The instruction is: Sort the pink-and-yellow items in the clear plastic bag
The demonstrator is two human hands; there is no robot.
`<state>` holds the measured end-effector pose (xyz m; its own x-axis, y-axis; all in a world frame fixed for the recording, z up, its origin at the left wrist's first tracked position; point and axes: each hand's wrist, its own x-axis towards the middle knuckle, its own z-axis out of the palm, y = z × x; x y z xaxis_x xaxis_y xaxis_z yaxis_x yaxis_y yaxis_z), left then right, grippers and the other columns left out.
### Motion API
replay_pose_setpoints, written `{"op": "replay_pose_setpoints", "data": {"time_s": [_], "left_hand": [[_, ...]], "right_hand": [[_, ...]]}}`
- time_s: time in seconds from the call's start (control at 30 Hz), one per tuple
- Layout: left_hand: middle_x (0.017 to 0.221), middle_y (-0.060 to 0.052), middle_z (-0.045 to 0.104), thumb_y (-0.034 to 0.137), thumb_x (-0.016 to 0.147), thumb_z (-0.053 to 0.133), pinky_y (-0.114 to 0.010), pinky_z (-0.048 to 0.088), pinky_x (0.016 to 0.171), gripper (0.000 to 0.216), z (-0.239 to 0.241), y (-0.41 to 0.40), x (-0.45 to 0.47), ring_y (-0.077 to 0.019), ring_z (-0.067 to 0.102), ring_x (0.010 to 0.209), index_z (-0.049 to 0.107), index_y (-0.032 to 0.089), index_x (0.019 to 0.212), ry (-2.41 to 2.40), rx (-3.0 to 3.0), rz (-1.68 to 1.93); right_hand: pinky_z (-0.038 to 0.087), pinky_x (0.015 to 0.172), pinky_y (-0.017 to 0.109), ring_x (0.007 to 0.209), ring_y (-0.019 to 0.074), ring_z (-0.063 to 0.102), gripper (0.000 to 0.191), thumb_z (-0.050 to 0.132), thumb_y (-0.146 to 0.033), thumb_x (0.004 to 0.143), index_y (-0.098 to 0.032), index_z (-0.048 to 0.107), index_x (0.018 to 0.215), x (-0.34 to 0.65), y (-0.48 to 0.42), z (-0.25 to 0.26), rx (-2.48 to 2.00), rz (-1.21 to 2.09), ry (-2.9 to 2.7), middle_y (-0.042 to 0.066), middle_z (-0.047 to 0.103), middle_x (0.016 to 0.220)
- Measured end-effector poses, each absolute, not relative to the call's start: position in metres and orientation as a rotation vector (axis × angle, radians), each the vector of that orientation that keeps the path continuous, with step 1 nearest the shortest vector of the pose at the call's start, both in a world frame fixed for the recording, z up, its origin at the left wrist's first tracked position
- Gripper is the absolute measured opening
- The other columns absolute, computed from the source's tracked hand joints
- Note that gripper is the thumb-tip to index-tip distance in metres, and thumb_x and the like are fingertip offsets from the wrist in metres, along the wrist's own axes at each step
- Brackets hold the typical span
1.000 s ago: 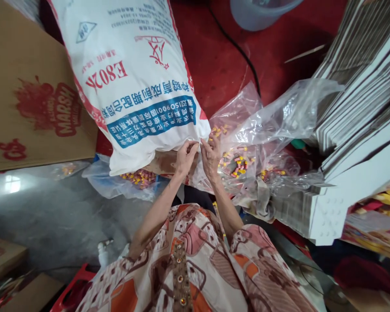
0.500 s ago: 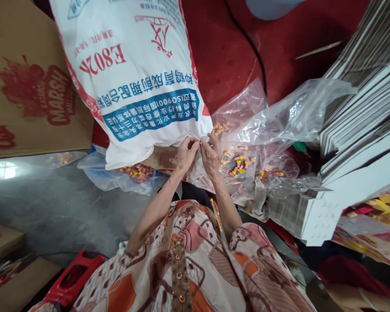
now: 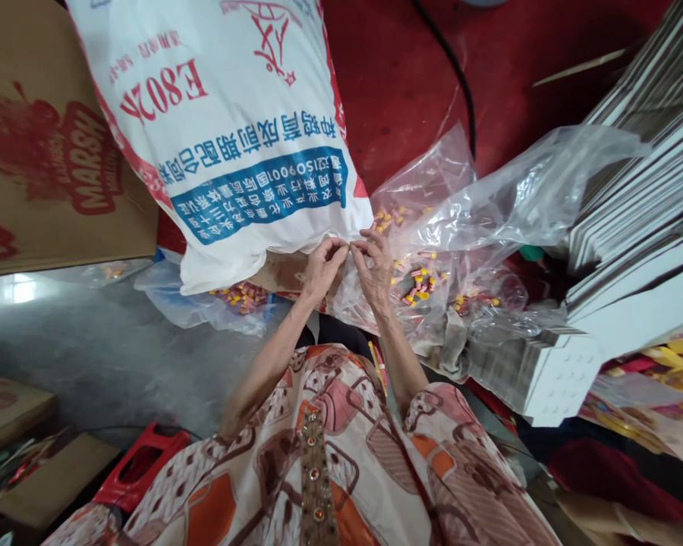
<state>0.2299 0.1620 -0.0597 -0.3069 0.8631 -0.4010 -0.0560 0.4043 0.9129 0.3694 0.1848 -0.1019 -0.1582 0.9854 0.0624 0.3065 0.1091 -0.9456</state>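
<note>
A white woven sack (image 3: 250, 136) with red and blue print lies in front of me, its lower edge crumpled towards me. At that edge my left hand (image 3: 325, 265) is closed in a pinch, thumb against forefinger. Just to its right, my right hand (image 3: 373, 265) pinches too, its fingertips almost touching those of the left. Whatever is between the fingertips, by the sack's corner, is too small to make out. Beside the right hand, small pink and yellow pieces (image 3: 420, 287) lie in and around a clear plastic bag (image 3: 489, 205).
On the left stands a printed cardboard box (image 3: 62, 152). Stacked white card sheets (image 3: 631, 250) lean on the right. Another plastic bag of small pieces (image 3: 242, 297) sits below the sack. A red plastic stool (image 3: 142, 462) is at lower left, and a black cable (image 3: 455, 68) crosses the red surface.
The view has shifted slightly, so the sack and box sit a little further left and up. Both hands keep their pinch at the sack's edge.
</note>
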Motion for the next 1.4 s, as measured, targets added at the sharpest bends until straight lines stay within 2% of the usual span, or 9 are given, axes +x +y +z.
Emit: {"op": "replay_pose_setpoints", "data": {"time_s": [0.3,0.47,0.73,0.9,1.0,1.1,1.23,1.3,1.4], "left_hand": [[0.090,0.000,0.073,0.029,0.100,0.068,-0.027,0.055,0.080,0.008,-0.058,0.161,0.221,-0.0156,0.065,0.080,0.069,0.022,0.097,1.684,1.040,0.910],[0.094,-0.001,0.075,0.028,0.106,0.066,-0.028,0.055,0.083,0.005,-0.060,0.157,0.223,-0.0156,0.068,0.082,0.066,0.023,0.104,1.764,1.171,0.936],[0.096,-0.002,0.073,0.019,0.105,0.062,-0.030,0.054,0.086,0.007,-0.073,0.158,0.222,-0.0173,0.068,0.086,0.064,0.024,0.101,1.855,1.424,0.898],[0.089,0.001,0.070,0.017,0.104,0.061,-0.029,0.054,0.082,0.009,-0.074,0.157,0.220,-0.0154,0.066,0.078,0.061,0.024,0.099,1.828,1.344,0.950],[0.089,0.000,0.071,0.020,0.106,0.062,-0.029,0.054,0.081,0.008,-0.073,0.155,0.218,-0.0152,0.065,0.078,0.062,0.024,0.099,1.851,1.291,0.936],[0.094,-0.002,0.073,0.025,0.109,0.060,-0.030,0.056,0.082,0.007,-0.071,0.155,0.217,-0.0164,0.068,0.081,0.066,0.023,0.106,1.819,1.263,0.951],[0.106,-0.005,0.077,0.031,0.111,0.058,-0.031,0.058,0.084,0.022,-0.068,0.158,0.217,-0.0168,0.070,0.085,0.070,0.022,0.128,1.745,1.257,0.917],[0.107,-0.005,0.076,0.031,0.110,0.059,-0.032,0.058,0.087,0.020,-0.067,0.160,0.217,-0.0177,0.070,0.090,0.071,0.022,0.124,1.725,1.303,0.900],[0.098,-0.003,0.074,0.030,0.109,0.062,-0.032,0.057,0.086,0.011,-0.067,0.162,0.216,-0.0180,0.068,0.088,0.069,0.024,0.105,1.733,1.333,0.910]], "right_hand": [[0.066,0.092,0.040,0.098,0.0222,0.073,0.030,0.064,-0.046,0.112,-0.023,0.078,0.098,0.369,0.190,-0.096,-1.263,1.048,-1.604,0.011,0.078,0.123],[0.065,0.097,0.043,0.107,0.0243,0.073,0.031,0.062,-0.048,0.113,-0.024,0.076,0.100,0.368,0.190,-0.097,-1.292,1.076,-1.599,0.012,0.076,0.125],[0.063,0.108,0.048,0.116,0.0263,0.073,0.022,0.061,-0.038,0.112,-0.024,0.075,0.101,0.371,0.187,-0.096,-1.309,1.032,-1.706,0.013,0.076,0.127],[0.066,0.092,0.042,0.104,0.0236,0.073,0.024,0.062,-0.039,0.111,-0.024,0.075,0.099,0.370,0.187,-0.094,-1.314,1.053,-1.645,0.012,0.077,0.123],[0.066,0.090,0.040,0.104,0.0232,0.073,0.025,0.062,-0.042,0.111,-0.025,0.075,0.099,0.371,0.188,-0.094,-1.322,1.067,-1.626,0.011,0.076,0.123],[0.067,0.089,0.039,0.105,0.0231,0.073,0.025,0.063,-0.042,0.111,-0.025,0.076,0.099,0.372,0.188,-0.093,-1.307,1.070,-1.629,0.011,0.076,0.124],[0.067,0.093,0.042,0.108,0.0243,0.072,0.029,0.061,-0.048,0.113,-0.025,0.076,0.101,0.372,0.188,-0.093,-1.305,1.114,-1.619,0.012,0.075,0.126],[0.066,0.094,0.042,0.110,0.0245,0.072,0.031,0.062,-0.050,0.113,-0.025,0.076,0.102,0.373,0.187,-0.093,-1.297,1.135,-1.604,0.011,0.074,0.126],[0.066,0.094,0.042,0.109,0.0239,0.072,0.032,0.064,-0.052,0.112,-0.025,0.076,0.101,0.373,0.187,-0.092,-1.297,1.150,-1.578,0.011,0.075,0.126]]}}
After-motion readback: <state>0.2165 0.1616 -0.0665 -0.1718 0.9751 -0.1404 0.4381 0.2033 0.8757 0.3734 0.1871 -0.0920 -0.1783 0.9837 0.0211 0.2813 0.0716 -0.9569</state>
